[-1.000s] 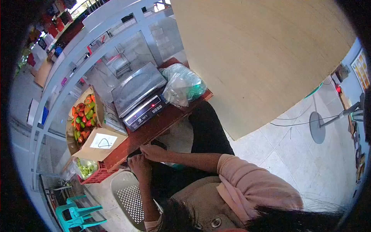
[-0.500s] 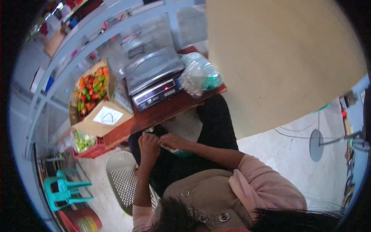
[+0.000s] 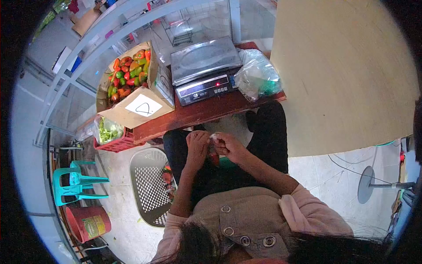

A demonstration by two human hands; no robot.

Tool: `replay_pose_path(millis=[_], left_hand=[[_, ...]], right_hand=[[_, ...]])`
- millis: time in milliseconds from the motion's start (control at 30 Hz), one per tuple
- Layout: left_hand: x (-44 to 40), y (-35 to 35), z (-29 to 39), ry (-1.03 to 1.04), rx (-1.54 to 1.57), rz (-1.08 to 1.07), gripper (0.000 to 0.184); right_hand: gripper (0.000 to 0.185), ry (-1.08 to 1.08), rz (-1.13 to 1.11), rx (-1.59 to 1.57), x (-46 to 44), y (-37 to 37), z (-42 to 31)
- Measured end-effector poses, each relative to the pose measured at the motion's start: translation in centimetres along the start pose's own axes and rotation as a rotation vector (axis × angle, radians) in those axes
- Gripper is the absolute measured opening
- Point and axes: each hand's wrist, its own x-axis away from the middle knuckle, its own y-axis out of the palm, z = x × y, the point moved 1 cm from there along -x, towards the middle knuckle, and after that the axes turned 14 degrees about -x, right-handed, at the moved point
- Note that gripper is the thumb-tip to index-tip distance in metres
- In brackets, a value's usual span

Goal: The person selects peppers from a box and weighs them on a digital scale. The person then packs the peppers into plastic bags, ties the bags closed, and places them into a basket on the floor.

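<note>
Over my lap, my left hand (image 3: 198, 144) and my right hand (image 3: 227, 146) are close together, both with curled fingers. Between them shows a small whitish item (image 3: 214, 137), pinched by my right hand; it is too small to name. What my left fingers hold, if anything, is hidden. Just below the hands lies something red (image 3: 214, 159), partly covered. A digital scale (image 3: 204, 90) stands on the red-brown table (image 3: 193, 113) beyond my knees, with a clear plastic bag (image 3: 257, 75) at its right. Left of it, an open cardboard box (image 3: 147, 105) holds red and green peppers (image 3: 127, 75).
A perforated basket (image 3: 149, 185) sits on the floor at my left, near a red crate (image 3: 115, 144) with bagged greens. Farther left are a teal plastic chair (image 3: 74, 180) and a red bucket (image 3: 88, 223). A large wooden board (image 3: 343, 79) stands at the right.
The view has turned, so the table, scale and box appear farther right. My hands stay close together over my lap, and a whitish item now shows between them.
</note>
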Motion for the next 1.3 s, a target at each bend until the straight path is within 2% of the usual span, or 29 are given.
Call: replay_pose_path(millis=[133, 233, 433, 533, 633, 733, 933, 1033, 1100, 1233, 1267, 1300], left_hand=[[0.6, 0.8, 0.3, 0.009, 0.047, 0.007, 0.023], [0.6, 1.4, 0.6, -0.023, 0.059, -0.002, 0.023], [1.7, 3.5, 0.1, -0.054, 0.03, -0.019, 0.023], [2.5, 4.3, -0.2, -0.066, 0.065, -0.017, 0.023], [2.6, 5.2, -1.1, -0.075, 0.067, -0.147, 0.023], [2.6, 4.0, 0.4, -0.07, 0.068, -0.059, 0.023], [0.8, 4.5, 0.4, -0.052, 0.079, -0.057, 0.024], [1.2, 5.4, 0.5, -0.03, 0.149, 0.017, 0.023], [1.3, 5.4, 0.1, -0.07, 0.185, 0.037, 0.022], [0.3, 3.1, 0.2, -0.074, 0.203, 0.01, 0.021], [0.8, 5.3, -1.3, -0.046, 0.12, -0.058, 0.021], [0.7, 5.5, -1.5, -0.028, 0.14, -0.007, 0.021]], right_hand=[[0.019, -0.035, 0.013, 0.028, 0.0, -0.7, 0.2], [0.02, -0.04, 0.113, 0.05, -0.1, -1.1, 0.2], [0.021, -0.024, 0.058, 0.084, 0.3, -1.7, 0.1], [0.023, -0.023, 0.127, 0.053, 0.3, -1.8, 0.6], [0.025, -0.052, 0.076, 0.136, 0.3, -2.0, 0.7], [0.026, -0.038, 0.093, 0.136, 0.7, -1.5, 0.4], [0.024, -0.121, 0.062, 0.129, 0.4, -1.3, -0.7], [0.024, -0.135, 0.116, 0.185, 0.8, -0.8, -0.9], [0.023, -0.151, 0.065, 0.309, 0.5, -0.2, -1.3], [0.021, -0.168, -0.002, 0.298, 0.8, 1.0, -1.7], [0.021, -0.18, 0.006, 0.307, 0.6, 0.8, -1.5], [0.021, -0.198, 0.015, 0.316, 0.6, 0.6, -1.3]])
